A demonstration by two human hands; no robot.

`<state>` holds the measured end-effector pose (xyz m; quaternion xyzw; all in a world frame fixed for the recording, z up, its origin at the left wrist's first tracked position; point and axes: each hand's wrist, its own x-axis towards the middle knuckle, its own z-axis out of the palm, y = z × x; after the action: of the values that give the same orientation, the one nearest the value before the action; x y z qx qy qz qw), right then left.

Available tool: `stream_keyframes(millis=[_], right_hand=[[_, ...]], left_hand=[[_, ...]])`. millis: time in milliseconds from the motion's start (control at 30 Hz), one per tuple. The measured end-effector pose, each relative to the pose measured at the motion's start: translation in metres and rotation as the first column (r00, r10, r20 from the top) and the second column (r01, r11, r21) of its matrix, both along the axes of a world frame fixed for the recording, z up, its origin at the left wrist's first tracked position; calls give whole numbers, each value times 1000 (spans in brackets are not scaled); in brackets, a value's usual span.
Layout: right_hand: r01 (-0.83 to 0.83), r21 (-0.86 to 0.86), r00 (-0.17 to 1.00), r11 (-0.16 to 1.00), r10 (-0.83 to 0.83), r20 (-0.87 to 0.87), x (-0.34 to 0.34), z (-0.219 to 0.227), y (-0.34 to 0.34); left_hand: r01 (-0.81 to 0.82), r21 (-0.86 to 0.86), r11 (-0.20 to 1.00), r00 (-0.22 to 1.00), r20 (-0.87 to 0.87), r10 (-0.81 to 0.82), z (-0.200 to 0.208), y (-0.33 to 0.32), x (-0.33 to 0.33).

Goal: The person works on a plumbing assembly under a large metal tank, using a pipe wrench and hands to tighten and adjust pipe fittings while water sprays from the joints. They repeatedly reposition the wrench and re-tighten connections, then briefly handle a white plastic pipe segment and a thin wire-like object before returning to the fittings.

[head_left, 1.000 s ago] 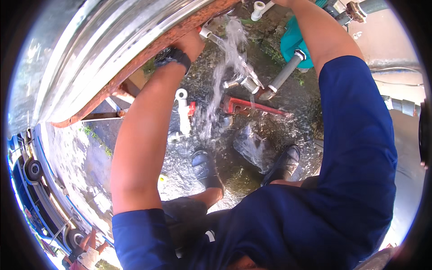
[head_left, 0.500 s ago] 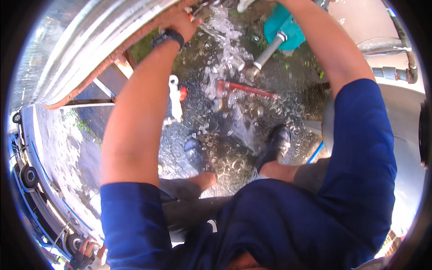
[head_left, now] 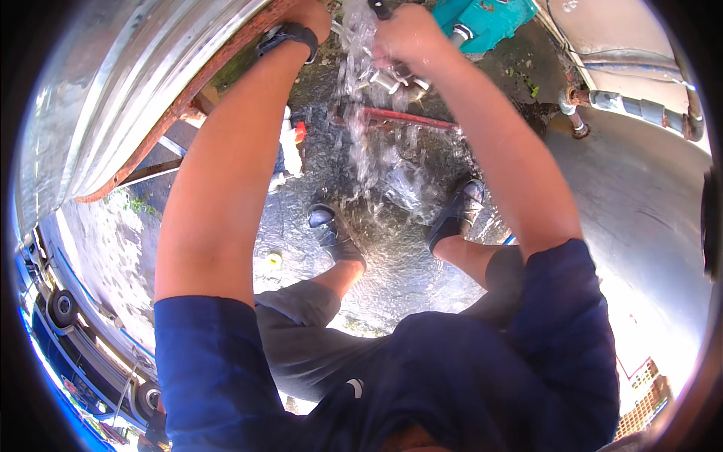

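My left hand (head_left: 309,16), with a dark band at its wrist, reaches to the top edge beside the rusty frame; its fingers are cut off. My right hand (head_left: 410,36) is closed around something mostly hidden, whose black end (head_left: 380,9) sticks out above the fist. Pale fittings (head_left: 392,80) show just below that hand. Water (head_left: 354,83) pours down between my hands and splashes over the ground. A red bar-like tool (head_left: 410,117) lies on the wet ground below. To the right of my right hand is a teal machine housing (head_left: 489,24) with a short pipe stub.
A corrugated metal sheet (head_left: 128,98) with a rusty frame (head_left: 177,105) borders the left. White pipework with a red valve handle (head_left: 300,132) stands near my left foot. A large metal tank (head_left: 633,196) and grey pipes (head_left: 640,109) are at right. Vehicles (head_left: 64,307) show far left.
My right hand has come down and left into view, moving from the top edge to beside the falling water. My left hand has slid slightly up, out of view at its fingers.
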<state>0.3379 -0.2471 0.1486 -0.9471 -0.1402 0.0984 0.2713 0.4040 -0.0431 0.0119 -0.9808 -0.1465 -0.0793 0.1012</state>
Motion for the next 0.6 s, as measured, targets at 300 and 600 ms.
stream_keyframes(millis=[300,600], right_hand=[[428,344,902,836,-372,-218,-33,-12,25],[221,212,822,952,-65,-565,27,37,-66]], left_hand=[[232,-538,811,969,201,-143,69,-6,-28],[347,-441,828,928,286,-237,61,0,-32]])
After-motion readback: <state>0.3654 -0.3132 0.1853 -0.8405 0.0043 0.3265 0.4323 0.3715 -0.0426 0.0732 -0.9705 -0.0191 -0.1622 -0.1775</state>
